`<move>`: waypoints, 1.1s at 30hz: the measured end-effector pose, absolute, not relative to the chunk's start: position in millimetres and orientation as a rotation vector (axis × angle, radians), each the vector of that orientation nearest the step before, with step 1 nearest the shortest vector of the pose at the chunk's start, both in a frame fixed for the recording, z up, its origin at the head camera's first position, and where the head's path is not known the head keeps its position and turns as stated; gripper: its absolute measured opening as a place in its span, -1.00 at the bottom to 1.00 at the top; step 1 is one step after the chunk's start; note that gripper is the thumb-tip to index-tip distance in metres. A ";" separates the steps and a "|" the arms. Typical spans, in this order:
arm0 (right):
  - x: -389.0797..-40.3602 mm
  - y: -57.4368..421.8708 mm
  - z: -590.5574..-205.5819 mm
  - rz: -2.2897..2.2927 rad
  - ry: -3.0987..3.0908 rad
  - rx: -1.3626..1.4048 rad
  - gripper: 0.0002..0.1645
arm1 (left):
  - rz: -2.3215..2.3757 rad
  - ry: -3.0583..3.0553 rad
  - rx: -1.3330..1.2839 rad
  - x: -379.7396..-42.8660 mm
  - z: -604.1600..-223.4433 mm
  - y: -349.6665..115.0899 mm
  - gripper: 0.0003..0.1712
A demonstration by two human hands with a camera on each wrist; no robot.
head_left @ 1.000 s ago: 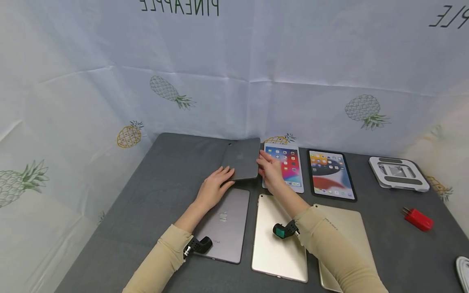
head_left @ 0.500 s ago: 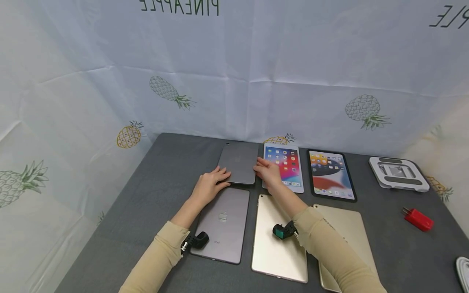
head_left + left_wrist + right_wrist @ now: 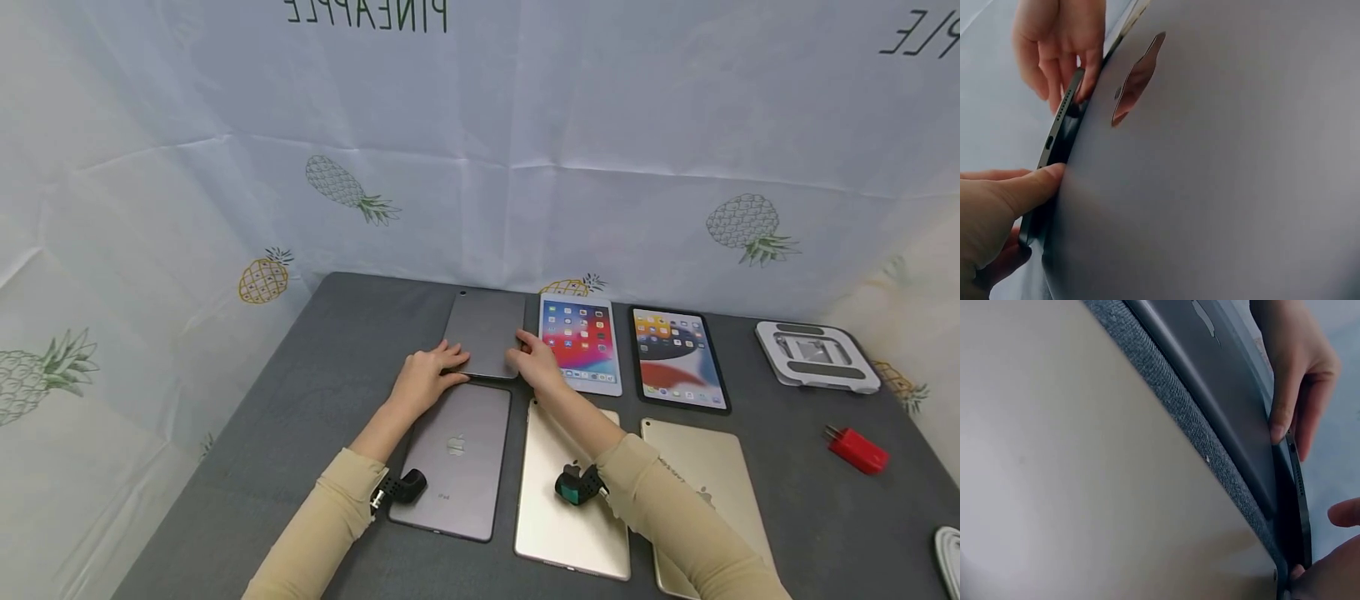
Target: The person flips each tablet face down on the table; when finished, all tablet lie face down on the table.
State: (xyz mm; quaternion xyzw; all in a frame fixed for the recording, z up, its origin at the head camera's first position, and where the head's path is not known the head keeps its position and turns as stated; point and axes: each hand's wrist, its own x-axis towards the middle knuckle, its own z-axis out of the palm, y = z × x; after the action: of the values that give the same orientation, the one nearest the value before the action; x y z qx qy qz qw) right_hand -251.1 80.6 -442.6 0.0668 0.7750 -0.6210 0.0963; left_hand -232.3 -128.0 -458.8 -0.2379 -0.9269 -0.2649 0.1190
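Note:
A dark grey tablet (image 3: 486, 329) lies back side up at the rear of the table, its camera at the far left corner. My left hand (image 3: 429, 377) holds its near left corner, fingers on the back and thumb (image 3: 1038, 187) along the near edge. At the near right part of the tablet, my right hand (image 3: 536, 362) grips the right edge with its fingertips; part of that grip is hidden. A dark gap shows under the near edge in both wrist views. Right in front lies a grey iPad (image 3: 457, 467), logo up.
Right of the hands stand a white-framed tablet (image 3: 579, 342) and a black-framed tablet (image 3: 678, 358), screens lit. Two gold tablets (image 3: 555, 517) (image 3: 712, 475) lie face down beneath the right arm. Farther right are a grey-white stand (image 3: 817, 357), a red charger (image 3: 857, 450) and a white coil (image 3: 948, 554).
The dark grey tablet has come down from a tilted pose to nearly flat and shifted slightly left. My right hand has moved down its right edge toward the near corner.

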 end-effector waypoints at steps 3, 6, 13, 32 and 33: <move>-249.7 78.7 -442.1 -1.831 2.298 0.171 -0.21 | -0.808 -2.700 -0.689 -233.7 -459.2 -129.6 -0.51; -249.6 78.0 -441.7 -1.843 2.290 0.165 -0.20 | -0.845 -2.700 -0.688 -235.6 -459.8 -130.7 -0.51; -249.3 76.0 -441.1 -1.831 2.304 0.151 -0.19 | -0.905 -2.699 -0.696 -238.9 -462.4 -132.0 -0.50; -244.9 72.4 -442.7 -1.852 2.277 0.148 -0.16 | -1.021 -2.797 -0.651 -239.6 -460.3 -132.0 -0.50; -244.5 72.5 -442.4 -1.854 2.276 0.145 -0.16 | -1.025 -2.800 -0.644 -239.6 -460.5 -131.9 -0.50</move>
State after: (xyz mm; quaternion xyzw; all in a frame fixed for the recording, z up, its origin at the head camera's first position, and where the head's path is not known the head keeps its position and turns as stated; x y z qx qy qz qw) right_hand -244.5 72.5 -442.4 0.0489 0.7704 -0.6276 0.1009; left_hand -239.6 -131.9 -460.5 -0.2109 -0.9170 -0.3356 0.0454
